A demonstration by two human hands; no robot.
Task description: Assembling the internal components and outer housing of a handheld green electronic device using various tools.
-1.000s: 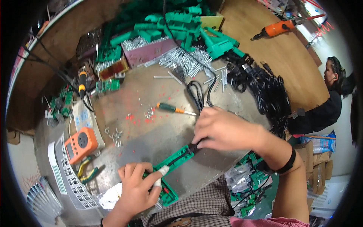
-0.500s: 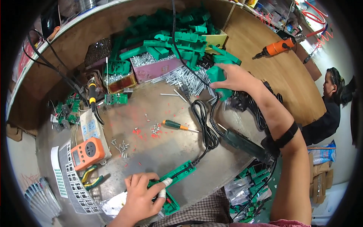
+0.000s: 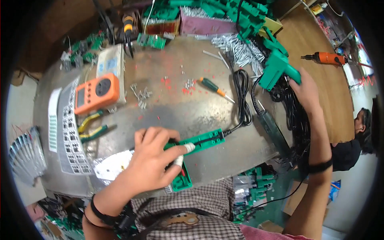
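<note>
My left hand (image 3: 154, 160), white tape round a finger, grips a green plastic housing half (image 3: 210, 139) near the table's front edge. A black cord enters the end of its handle and runs inside it; a bit of red shows in the lower part, and my fingers hide the middle. My right hand (image 3: 307, 94) is closed round the handle of another green housing piece (image 3: 276, 68), held up at the right above the black cords. A coiled black power cord (image 3: 242, 100) lies between the hands. Left of it rests a green and orange screwdriver (image 3: 214, 88).
Long silver screws (image 3: 240, 50) are heaped at the back, beside a pink box (image 3: 204, 25) and piled green housings (image 3: 248, 18). At left lie an orange meter (image 3: 97, 94) and pliers (image 3: 90, 127). A dark soldering iron-like tool (image 3: 274, 134) lies at right; an orange power driver (image 3: 328, 58) is beyond.
My right hand has lifted the green housing piece off the pile and moved right, now holding it by its handle. My left hand keeps its grip. The whole view has shifted.
</note>
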